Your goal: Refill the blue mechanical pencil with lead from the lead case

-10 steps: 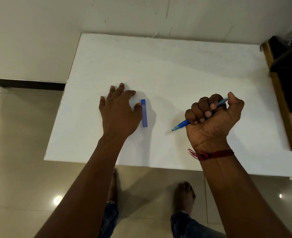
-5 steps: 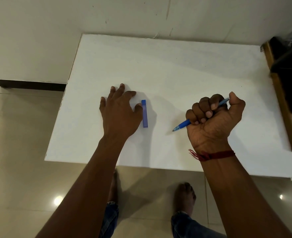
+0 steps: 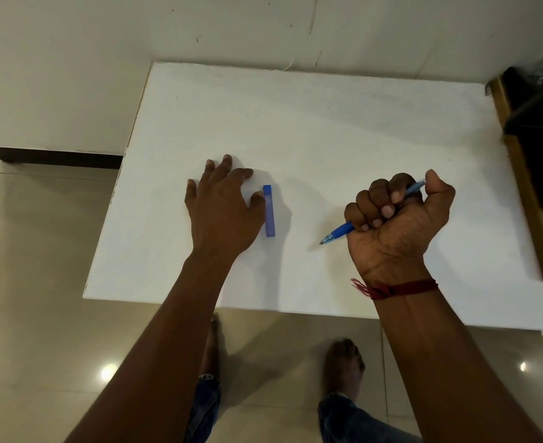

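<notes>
A slim blue lead case (image 3: 269,211) lies flat on the white table (image 3: 327,129), its long side running away from me. My left hand (image 3: 224,212) rests palm down just left of it, fingers spread, the thumb touching the case's left side. My right hand (image 3: 394,225) is closed in a fist around the blue mechanical pencil (image 3: 340,233). The pencil's tip points down and left, just above the table; its back end sticks out by my thumb.
A dark wooden piece of furniture (image 3: 532,148) stands against the table's right edge. The wall runs along the table's far side. Below the near edge are a tiled floor and my feet (image 3: 343,362).
Almost nothing differs. My left thumb has spread slightly along the lead case; the right fist with the pencil holds the same place.
</notes>
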